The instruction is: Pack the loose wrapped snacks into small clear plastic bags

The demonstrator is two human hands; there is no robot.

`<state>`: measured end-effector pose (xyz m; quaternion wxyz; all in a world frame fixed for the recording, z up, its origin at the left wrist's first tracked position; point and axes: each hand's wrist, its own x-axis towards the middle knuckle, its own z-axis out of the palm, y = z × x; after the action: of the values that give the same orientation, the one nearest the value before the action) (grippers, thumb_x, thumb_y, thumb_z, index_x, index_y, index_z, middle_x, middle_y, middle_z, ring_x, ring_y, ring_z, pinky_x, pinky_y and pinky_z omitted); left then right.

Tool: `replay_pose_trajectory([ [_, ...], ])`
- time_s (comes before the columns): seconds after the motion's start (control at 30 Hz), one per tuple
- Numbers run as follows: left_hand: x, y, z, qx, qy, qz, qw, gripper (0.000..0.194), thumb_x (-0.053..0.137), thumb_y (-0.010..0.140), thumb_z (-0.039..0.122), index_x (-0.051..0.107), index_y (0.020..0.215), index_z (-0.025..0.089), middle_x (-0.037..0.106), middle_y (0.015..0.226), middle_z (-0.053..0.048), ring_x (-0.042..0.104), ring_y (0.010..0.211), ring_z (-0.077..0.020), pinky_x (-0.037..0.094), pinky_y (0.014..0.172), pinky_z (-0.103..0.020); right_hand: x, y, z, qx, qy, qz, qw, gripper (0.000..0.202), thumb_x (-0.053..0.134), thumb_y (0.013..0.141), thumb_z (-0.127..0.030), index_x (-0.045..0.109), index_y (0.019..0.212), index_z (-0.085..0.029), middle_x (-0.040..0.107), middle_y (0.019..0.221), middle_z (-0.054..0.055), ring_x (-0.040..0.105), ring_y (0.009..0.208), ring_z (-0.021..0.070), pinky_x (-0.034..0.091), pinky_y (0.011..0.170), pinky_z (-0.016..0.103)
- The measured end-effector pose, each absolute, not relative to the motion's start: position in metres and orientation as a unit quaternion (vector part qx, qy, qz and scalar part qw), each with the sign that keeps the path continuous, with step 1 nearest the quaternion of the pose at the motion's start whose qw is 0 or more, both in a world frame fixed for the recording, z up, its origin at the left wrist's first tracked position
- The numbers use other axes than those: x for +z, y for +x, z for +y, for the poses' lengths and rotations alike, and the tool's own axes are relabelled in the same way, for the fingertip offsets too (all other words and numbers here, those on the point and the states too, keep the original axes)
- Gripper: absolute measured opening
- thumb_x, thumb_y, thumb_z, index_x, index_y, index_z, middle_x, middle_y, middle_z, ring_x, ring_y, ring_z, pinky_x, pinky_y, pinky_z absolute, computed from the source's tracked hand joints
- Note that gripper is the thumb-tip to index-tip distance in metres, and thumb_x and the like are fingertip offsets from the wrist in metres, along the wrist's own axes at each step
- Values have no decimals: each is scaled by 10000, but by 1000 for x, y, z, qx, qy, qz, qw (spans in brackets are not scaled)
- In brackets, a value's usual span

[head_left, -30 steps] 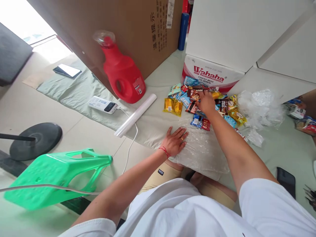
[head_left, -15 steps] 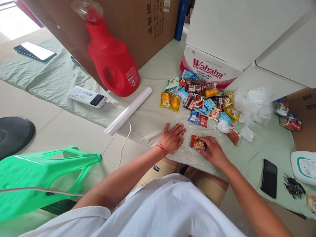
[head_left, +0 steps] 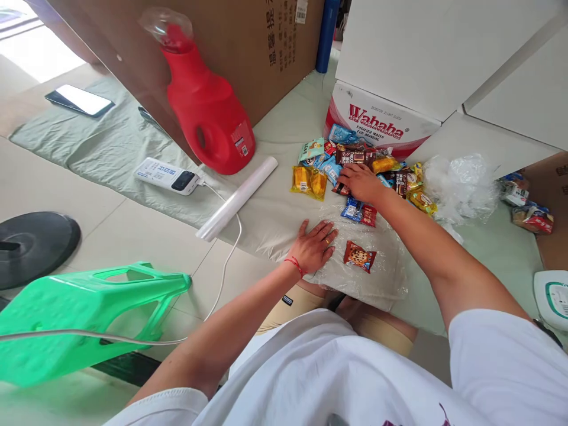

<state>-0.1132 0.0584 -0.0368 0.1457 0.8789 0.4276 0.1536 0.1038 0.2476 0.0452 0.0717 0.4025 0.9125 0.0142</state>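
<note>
My left hand (head_left: 316, 244) lies flat, fingers spread, on a sheet of clear plastic film (head_left: 377, 275) spread on the pale green cloth. A red cookie packet (head_left: 359, 256) lies on that film just right of the hand. My right hand (head_left: 360, 182) reaches forward into a pile of small snack packets (head_left: 377, 171), fingers curled over a dark red packet; whether it grips it is unclear. Two yellow packets (head_left: 309, 181) lie at the pile's left edge.
A red detergent jug (head_left: 206, 115) and a big cardboard box (head_left: 248, 47) stand at the back. A film roll (head_left: 237, 198), power bank (head_left: 167, 176), Wahaha box (head_left: 377, 127), crumpled plastic (head_left: 461, 186), green stool (head_left: 89, 313), phone (head_left: 80, 100) lie around.
My right hand brought the cookie packet from the pile onto the film, let it go, and has reached back to the pile. The left hand stayed put.
</note>
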Motion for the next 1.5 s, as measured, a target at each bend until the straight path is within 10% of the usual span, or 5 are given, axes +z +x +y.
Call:
replay_pose_trajectory([
  [0.2,-38,-112,59,155,878,430,140,531,350,1049,439,473,1536,266,430,1630,-83,368,1522,-283,72,1272,-627,67,128,226,-26,426,903,-53,471,701,820,-285,636,1248,-98,557,1399,195,375,1404,388,290,1176,558],
  [0.47,-36,-112,59,151,880,429,137,524,332,1057,436,480,1529,261,430,1630,-89,360,1527,-273,67,1269,-626,81,169,65,-252,605,731,-189,563,794,757,-625,587,1089,-221,678,1006,53,631,862,238,519,791,381],
  [0.93,-31,-118,64,188,868,428,168,510,435,1024,434,522,1488,241,438,1619,-134,377,1515,-299,175,1254,-604,22,146,-14,-186,602,762,-149,779,795,813,-476,471,1470,-211,473,1494,152,443,1335,358,408,1129,539],
  [1.13,-19,-138,21,353,876,310,106,381,595,964,416,618,1285,212,630,1394,-159,451,1459,-311,359,1197,-549,32,180,-65,-139,597,740,-277,152,553,1009,-329,642,1108,-255,635,1126,93,604,1094,245,513,974,432],
  [1.5,-54,-133,-17,308,894,249,210,174,502,1008,186,674,1022,212,747,1173,-100,646,1257,-229,464,1128,-480,-18,227,-93,-174,586,744,-270,204,556,1004,-328,753,1016,-276,679,1168,90,608,1087,253,530,953,458],
])
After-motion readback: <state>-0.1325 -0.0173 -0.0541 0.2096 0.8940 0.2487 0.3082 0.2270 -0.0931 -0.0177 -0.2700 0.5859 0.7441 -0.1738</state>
